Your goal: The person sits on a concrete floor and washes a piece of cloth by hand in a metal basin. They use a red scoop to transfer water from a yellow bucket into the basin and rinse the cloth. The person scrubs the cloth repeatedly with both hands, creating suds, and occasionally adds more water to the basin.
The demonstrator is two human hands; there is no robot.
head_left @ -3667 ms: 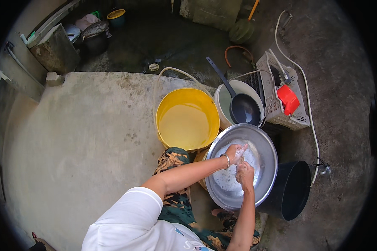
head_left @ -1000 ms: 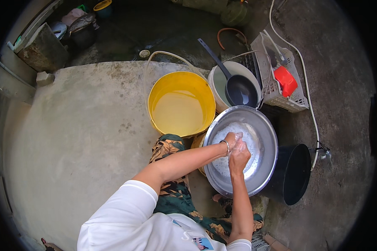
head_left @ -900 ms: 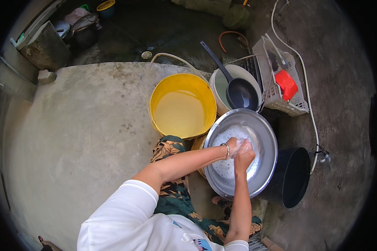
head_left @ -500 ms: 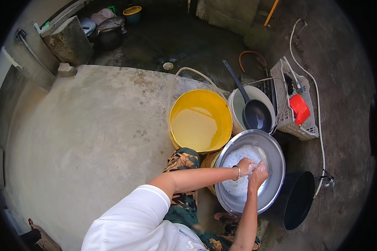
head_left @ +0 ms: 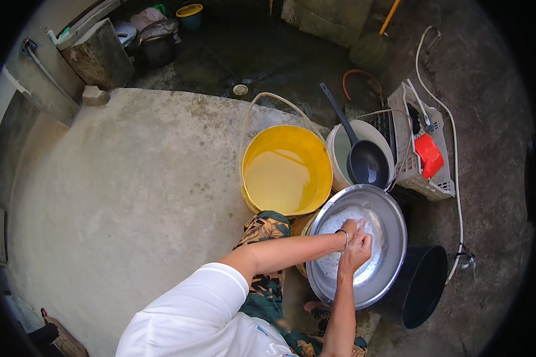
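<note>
A wide silver metal basin holds water covered with white suds. Above the suds my left hand, with a bracelet at its wrist, presses against my right hand. Both hands are closed, fingers curled together, and foam clings to them. Whatever lies between them is hidden by the fingers. Just beyond the basin stand a yellow bucket of water and a white bucket. A dark long-handled dipper rests in the white bucket.
Right of the buckets is a light plastic crate with a red plastic piece in it. A black bucket leans beside the basin. A white hose runs along the right wall. Bare concrete floor spreads leftward; a drain lies beyond.
My hands have shifted within the basin; the right one has moved slightly left and closer under the left. The whitish bit that showed between them is less visible now.
</note>
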